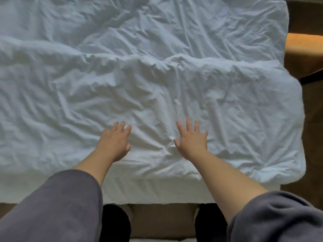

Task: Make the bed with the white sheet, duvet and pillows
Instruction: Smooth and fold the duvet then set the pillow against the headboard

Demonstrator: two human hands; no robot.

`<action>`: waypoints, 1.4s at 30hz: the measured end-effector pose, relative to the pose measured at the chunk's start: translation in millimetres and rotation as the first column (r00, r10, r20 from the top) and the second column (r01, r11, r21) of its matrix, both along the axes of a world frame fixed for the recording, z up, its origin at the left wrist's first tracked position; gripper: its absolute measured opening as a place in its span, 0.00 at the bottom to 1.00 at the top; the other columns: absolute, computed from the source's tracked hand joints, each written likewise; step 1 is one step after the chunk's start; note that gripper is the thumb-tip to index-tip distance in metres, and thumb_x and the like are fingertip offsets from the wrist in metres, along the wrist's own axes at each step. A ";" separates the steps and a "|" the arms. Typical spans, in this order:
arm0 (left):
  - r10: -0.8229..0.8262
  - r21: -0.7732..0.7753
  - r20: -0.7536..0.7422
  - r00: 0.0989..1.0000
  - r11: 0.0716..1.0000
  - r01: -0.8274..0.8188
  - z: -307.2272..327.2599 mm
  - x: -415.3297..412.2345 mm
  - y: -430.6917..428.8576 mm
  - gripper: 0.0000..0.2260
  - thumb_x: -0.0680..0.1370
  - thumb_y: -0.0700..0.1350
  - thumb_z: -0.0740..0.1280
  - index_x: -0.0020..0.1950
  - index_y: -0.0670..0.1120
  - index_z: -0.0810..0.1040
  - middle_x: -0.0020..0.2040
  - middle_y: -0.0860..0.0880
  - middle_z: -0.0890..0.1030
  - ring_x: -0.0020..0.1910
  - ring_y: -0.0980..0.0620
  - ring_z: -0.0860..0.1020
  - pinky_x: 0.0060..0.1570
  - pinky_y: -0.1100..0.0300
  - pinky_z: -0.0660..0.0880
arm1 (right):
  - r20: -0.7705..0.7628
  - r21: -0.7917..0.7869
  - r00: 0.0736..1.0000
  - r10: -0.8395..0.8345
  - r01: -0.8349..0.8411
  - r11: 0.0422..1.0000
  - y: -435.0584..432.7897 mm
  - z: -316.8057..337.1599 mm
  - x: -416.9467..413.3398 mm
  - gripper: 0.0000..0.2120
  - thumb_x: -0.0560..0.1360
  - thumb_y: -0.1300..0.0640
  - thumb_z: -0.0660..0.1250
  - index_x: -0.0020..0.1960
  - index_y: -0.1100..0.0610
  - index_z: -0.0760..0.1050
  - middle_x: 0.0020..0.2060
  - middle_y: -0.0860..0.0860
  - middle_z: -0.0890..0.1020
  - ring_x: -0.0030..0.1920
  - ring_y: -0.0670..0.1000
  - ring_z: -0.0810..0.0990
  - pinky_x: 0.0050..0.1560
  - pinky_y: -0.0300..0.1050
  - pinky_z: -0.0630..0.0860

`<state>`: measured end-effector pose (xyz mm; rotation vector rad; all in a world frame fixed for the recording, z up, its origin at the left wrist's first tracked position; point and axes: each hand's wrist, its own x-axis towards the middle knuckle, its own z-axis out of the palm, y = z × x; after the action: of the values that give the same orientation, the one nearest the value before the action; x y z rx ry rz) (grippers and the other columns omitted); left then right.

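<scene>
Step in hand: smoothing the spread white duvet [157,88], judged from the two flat palms; the laying-out looks largely done, the finishing not.
Left hand [114,142]: palm down on the duvet near its near edge, fingers straight and close together, gripping nothing.
Right hand [192,139]: palm down just beside the left, apart from it, fingers straight and fanned, gripping nothing.
Duvet position: covers the bed across nearly the whole view; its right corner [286,168] hangs past the mattress edge.
Creases: dense over the whole cloth, with a raised ridge [125,58] running across the middle.
Sheet and pillows: no pillows in view; a flat white strip [153,194] below the duvet edge may be the sheet, but this cannot be told.
Next move calls for: probably sweeping both palms outward with light pressure to flatten the ridge, then squaring the overhanging corner.
Surface: soft, yielding bedding that dents under the palms.
Sleeves [52,206]: grey, pushed up the forearms.
Room: brown floor [162,219] at the bedside; wooden furniture [304,42] to the right, with a black strap [312,78] beside it.
</scene>
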<state>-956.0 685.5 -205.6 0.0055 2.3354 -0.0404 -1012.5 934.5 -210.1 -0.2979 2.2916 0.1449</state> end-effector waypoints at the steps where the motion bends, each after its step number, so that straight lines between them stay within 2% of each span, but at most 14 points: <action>1: -0.012 -0.010 -0.008 1.000 1.000 0.011 -2.4 -9.2 -25.4 0.30 0.81 0.51 0.56 0.79 0.48 0.46 0.80 0.45 0.46 0.78 0.45 0.47 0.73 0.43 0.56 | -0.012 -0.010 1.000 -0.004 0.004 1.000 -21.4 -3.5 -6.0 0.33 0.82 0.41 0.52 0.79 0.46 0.37 0.79 0.54 0.38 0.78 0.62 0.40 0.71 0.71 0.53; 6: 0.025 -0.052 -0.204 0.979 0.998 -0.036 -22.9 -72.4 -154.6 0.29 0.79 0.49 0.60 0.78 0.46 0.53 0.79 0.45 0.51 0.76 0.43 0.56 0.69 0.45 0.63 | -0.216 -0.199 0.963 -0.163 0.121 0.973 -139.9 -26.8 -71.0 0.31 0.81 0.47 0.56 0.79 0.48 0.45 0.80 0.53 0.44 0.79 0.59 0.46 0.73 0.62 0.56; 10: 0.271 0.067 -0.305 0.913 0.962 -0.263 -44.3 -129.6 -214.5 0.26 0.80 0.44 0.58 0.77 0.46 0.55 0.79 0.46 0.50 0.70 0.38 0.65 0.62 0.44 0.68 | -0.346 -0.414 0.890 -0.297 0.140 0.900 -204.1 -43.4 -134.8 0.20 0.82 0.56 0.55 0.73 0.50 0.62 0.77 0.53 0.56 0.71 0.60 0.65 0.63 0.55 0.68; 14: 0.294 0.184 -0.481 0.826 0.955 -0.233 -63.6 -184.0 -239.6 0.26 0.79 0.37 0.56 0.77 0.48 0.58 0.79 0.48 0.52 0.69 0.39 0.68 0.61 0.44 0.68 | -0.499 -0.471 0.738 -0.454 0.208 0.857 -223.7 -49.7 -201.0 0.11 0.80 0.60 0.58 0.59 0.53 0.74 0.59 0.56 0.77 0.57 0.61 0.76 0.51 0.48 0.69; 16: 0.276 0.172 -0.467 0.840 0.960 -0.220 -74.5 -212.5 -247.7 0.30 0.77 0.36 0.57 0.78 0.51 0.55 0.79 0.48 0.51 0.71 0.39 0.66 0.64 0.43 0.68 | -0.408 -0.428 0.810 -0.421 0.238 0.872 -219.6 -50.9 -222.5 0.15 0.78 0.59 0.63 0.65 0.50 0.72 0.59 0.57 0.77 0.58 0.60 0.77 0.54 0.49 0.73; 19: 0.265 0.081 -0.284 0.922 0.964 -0.252 -85.3 -220.4 -251.4 0.30 0.76 0.40 0.65 0.76 0.48 0.57 0.72 0.38 0.62 0.67 0.34 0.68 0.64 0.43 0.69 | -0.009 -0.135 0.987 -0.159 0.156 0.979 -217.8 -63.2 -207.9 0.21 0.71 0.57 0.72 0.61 0.53 0.70 0.47 0.55 0.78 0.47 0.59 0.81 0.43 0.47 0.78; 22: 0.255 0.053 -0.432 0.865 0.965 -0.258 -79.4 -199.3 -248.5 0.16 0.75 0.39 0.65 0.63 0.42 0.70 0.62 0.35 0.71 0.60 0.34 0.74 0.56 0.45 0.72 | -0.203 0.021 0.977 -0.059 0.065 0.998 -207.3 -70.8 -198.8 0.17 0.72 0.57 0.68 0.60 0.58 0.74 0.56 0.59 0.79 0.56 0.61 0.79 0.50 0.46 0.72; 24: 0.373 0.188 -0.620 0.690 0.925 -0.331 -60.8 -206.3 -251.3 0.12 0.76 0.36 0.62 0.59 0.40 0.71 0.61 0.34 0.71 0.55 0.32 0.75 0.53 0.43 0.73 | -0.434 -0.208 0.845 -0.311 0.242 0.948 -206.8 -58.8 -213.5 0.15 0.75 0.61 0.64 0.61 0.58 0.72 0.60 0.62 0.75 0.59 0.64 0.76 0.56 0.50 0.70; 26: 0.541 0.359 -0.643 0.543 0.838 -0.410 -43.0 -227.9 -254.7 0.20 0.76 0.37 0.63 0.67 0.43 0.65 0.68 0.37 0.64 0.58 0.32 0.73 0.57 0.44 0.71 | -0.536 -0.462 0.668 -0.516 0.279 0.842 -215.3 -41.7 -230.4 0.20 0.76 0.64 0.62 0.67 0.54 0.67 0.65 0.60 0.69 0.59 0.65 0.75 0.58 0.53 0.70; 27: 0.606 0.420 -0.581 0.543 0.795 -0.438 -39.8 -236.4 -252.6 0.28 0.76 0.41 0.66 0.74 0.46 0.59 0.74 0.39 0.56 0.63 0.33 0.71 0.61 0.45 0.69 | -0.545 -0.515 0.648 -0.533 0.243 0.822 -220.9 -39.0 -232.9 0.26 0.75 0.64 0.64 0.71 0.51 0.63 0.69 0.58 0.64 0.61 0.64 0.73 0.59 0.54 0.70; 29: 0.610 0.412 -0.440 0.659 0.789 -0.456 -45.3 -230.9 -239.9 0.40 0.77 0.53 0.66 0.79 0.50 0.43 0.79 0.43 0.39 0.75 0.36 0.57 0.70 0.42 0.61 | -0.539 -0.433 0.752 -0.378 0.137 0.891 -233.8 -42.9 -215.0 0.36 0.75 0.56 0.67 0.77 0.45 0.54 0.77 0.54 0.51 0.74 0.63 0.59 0.67 0.63 0.63; 32: 0.379 0.207 -0.383 0.842 0.924 -0.322 -97.0 -178.9 -221.8 0.36 0.80 0.62 0.55 0.79 0.52 0.38 0.78 0.47 0.34 0.78 0.41 0.39 0.72 0.33 0.45 | -0.452 -0.212 0.883 -0.130 0.035 0.977 -241.1 -90.0 -160.3 0.33 0.79 0.41 0.56 0.78 0.39 0.43 0.79 0.48 0.38 0.78 0.60 0.38 0.68 0.78 0.45; 36: 0.207 0.090 -0.523 0.827 0.978 -0.188 -157.7 -116.2 -229.4 0.33 0.80 0.63 0.46 0.80 0.50 0.41 0.80 0.47 0.39 0.78 0.46 0.39 0.71 0.35 0.39 | -0.475 -0.173 0.868 -0.144 0.068 0.983 -231.8 -148.9 -119.2 0.30 0.79 0.35 0.44 0.78 0.39 0.39 0.79 0.48 0.37 0.78 0.58 0.36 0.69 0.76 0.37; 42: 0.187 0.020 -0.536 0.823 0.978 -0.209 -165.1 -81.1 -231.1 0.32 0.79 0.62 0.43 0.80 0.50 0.41 0.80 0.47 0.40 0.78 0.46 0.40 0.72 0.36 0.37 | -0.497 -0.176 0.856 -0.141 0.059 0.983 -227.1 -154.5 -89.7 0.31 0.80 0.41 0.47 0.80 0.45 0.41 0.79 0.51 0.40 0.78 0.56 0.39 0.72 0.70 0.37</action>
<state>-1037.1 454.4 -370.8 -0.3076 2.8854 0.0200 -1102.2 707.4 -364.5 -0.2366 2.8491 -0.0145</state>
